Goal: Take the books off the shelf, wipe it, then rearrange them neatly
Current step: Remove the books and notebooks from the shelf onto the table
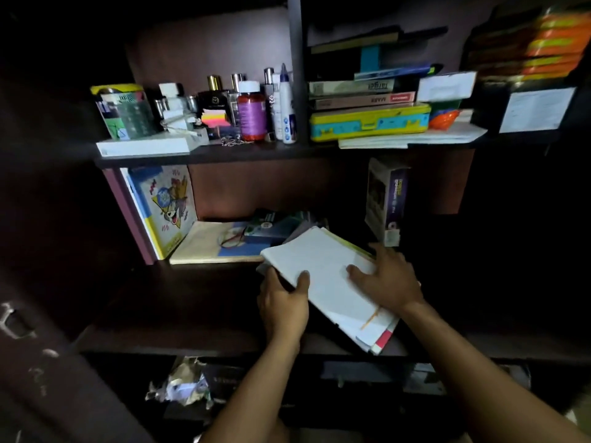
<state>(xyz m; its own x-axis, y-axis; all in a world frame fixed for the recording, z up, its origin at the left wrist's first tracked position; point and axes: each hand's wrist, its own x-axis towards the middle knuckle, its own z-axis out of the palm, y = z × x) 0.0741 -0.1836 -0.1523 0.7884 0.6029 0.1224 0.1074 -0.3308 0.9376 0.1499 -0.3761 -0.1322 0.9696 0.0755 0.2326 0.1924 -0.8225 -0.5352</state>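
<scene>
A stack of white papers and thin books [326, 276] lies tilted on the dark middle shelf [192, 302], its near end over the front edge. My left hand [283, 302] grips the stack's left edge, thumb on top. My right hand [387, 279] presses flat on the top sheet with fingers spread. Behind the stack lie a dark green book [275, 225] and a flat cream book [204, 244]. A cartoon-cover book [166, 206] leans against the shelf's left wall. A purple box [387, 199] stands upright at the right.
The upper shelf holds a tin [123, 110], bottles [252, 110], sticky notes, a yellow pencil case [369, 121] under stacked books [361, 91], and loose papers. Crumpled paper [182, 385] lies in the compartment below. An orange-striped stack [556, 43] sits at top right.
</scene>
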